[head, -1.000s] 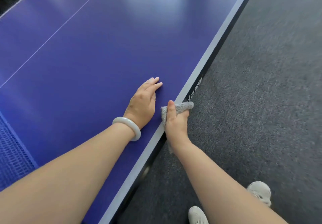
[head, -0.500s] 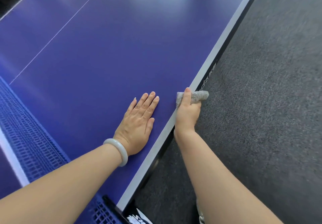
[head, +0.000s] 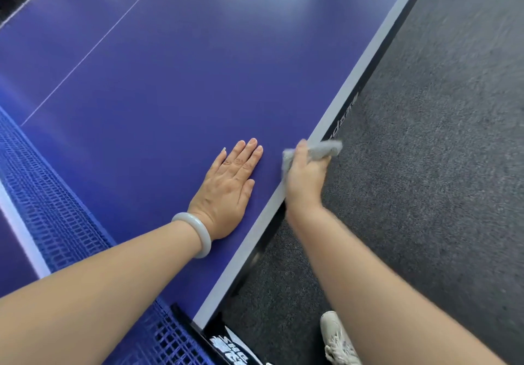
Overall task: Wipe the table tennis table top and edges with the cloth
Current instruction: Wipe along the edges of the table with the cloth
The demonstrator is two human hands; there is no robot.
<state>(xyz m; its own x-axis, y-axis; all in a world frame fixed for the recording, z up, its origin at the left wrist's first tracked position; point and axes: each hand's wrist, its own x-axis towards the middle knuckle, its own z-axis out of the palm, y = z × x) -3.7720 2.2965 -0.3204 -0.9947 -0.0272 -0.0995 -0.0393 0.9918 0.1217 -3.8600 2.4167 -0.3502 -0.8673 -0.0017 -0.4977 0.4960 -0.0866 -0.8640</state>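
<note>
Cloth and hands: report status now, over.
Left hand flat on the table top. Right hand grips the cloth on the white side edge. Net lies back by the forearms, off the cloth.

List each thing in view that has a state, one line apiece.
table top: blue, glossy, reflecting light.
cloth: bunched, held against the table's side edge, blurred.
right hand: grips the cloth.
left hand: flat on the table top, fingers straight, holding nothing.
net: up, stretched across the table.
bracelet: worn on the left wrist.
</note>
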